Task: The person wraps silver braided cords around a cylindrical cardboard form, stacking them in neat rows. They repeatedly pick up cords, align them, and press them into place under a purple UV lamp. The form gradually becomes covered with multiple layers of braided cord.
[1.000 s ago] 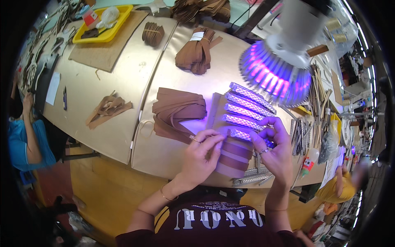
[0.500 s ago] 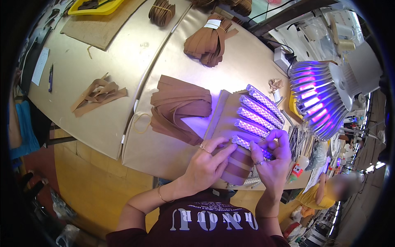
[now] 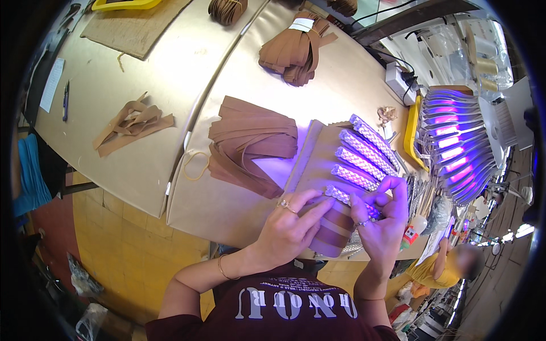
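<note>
Where the gold-toned table [image 3: 165, 79] begins on the left, we see a white paper sheet [image 3: 52, 85] and, just beside it, a pen [image 3: 66, 102]. Next we find a loose tangle of tan strips [image 3: 129, 126], with a flat brown board [image 3: 133, 31] lying beyond it. To the right of these we have a larger pile of brown strips [image 3: 247, 131], folded round in a bend, and farther back a white-banded bundle [image 3: 293, 51]. Our left hand [image 3: 290, 227] lies over the tan board [image 3: 310, 150], its thumb and index finger close together at the left end of the nearest braid [image 3: 338, 194]; we cannot tell whether they grip it. Four more braids [image 3: 354, 177] lie side by side on the tan board beyond that one, lit purple. Our right hand [image 3: 382, 224] holds the nearest braid farther along, between the thumb and the curled fingers. To the right of it we see a red-labelled bottle [image 3: 414, 228], a co-worker [image 3: 435, 274] in yellow, and a ribbed lamp [image 3: 458, 142] glowing purple.
</note>
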Tool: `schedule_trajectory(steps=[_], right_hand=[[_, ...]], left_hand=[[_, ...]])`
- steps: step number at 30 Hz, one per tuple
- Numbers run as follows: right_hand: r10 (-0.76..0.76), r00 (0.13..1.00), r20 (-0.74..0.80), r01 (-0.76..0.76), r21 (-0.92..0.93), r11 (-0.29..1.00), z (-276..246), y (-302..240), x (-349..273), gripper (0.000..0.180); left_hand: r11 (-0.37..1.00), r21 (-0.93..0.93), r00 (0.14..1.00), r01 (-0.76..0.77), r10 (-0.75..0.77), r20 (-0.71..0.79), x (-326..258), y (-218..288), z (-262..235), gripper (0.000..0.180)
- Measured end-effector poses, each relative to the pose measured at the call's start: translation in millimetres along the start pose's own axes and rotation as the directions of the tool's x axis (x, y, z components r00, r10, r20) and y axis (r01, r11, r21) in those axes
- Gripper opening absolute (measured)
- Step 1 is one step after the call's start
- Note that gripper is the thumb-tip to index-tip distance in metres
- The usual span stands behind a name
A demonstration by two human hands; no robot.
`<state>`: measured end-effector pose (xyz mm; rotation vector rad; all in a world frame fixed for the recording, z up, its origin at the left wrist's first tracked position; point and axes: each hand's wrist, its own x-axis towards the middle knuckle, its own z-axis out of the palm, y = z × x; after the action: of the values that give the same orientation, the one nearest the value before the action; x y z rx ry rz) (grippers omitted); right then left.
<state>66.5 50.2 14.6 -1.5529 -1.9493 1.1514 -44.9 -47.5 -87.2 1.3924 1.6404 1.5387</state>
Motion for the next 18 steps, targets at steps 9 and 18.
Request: schedule_trajectory(steps=[9, 18], right_hand=[[0.02, 1.0, -0.023, -0.018, 0.073, 0.997, 0.8, 1.6, -0.3, 0.037], [0.033, 0.998, -0.062, -0.028, 0.083, 0.996, 1.0, 6.7, -1.7, 0.041]], left_hand=[[1.0, 0.012, 1.0, -0.008, 0.009, -0.004, 1.1, 0.6, 0.1, 0.041], [1.0, 0.025, 1.0, -0.014, 0.014, -0.005, 2.3, 2.2, -0.3, 0.042]])
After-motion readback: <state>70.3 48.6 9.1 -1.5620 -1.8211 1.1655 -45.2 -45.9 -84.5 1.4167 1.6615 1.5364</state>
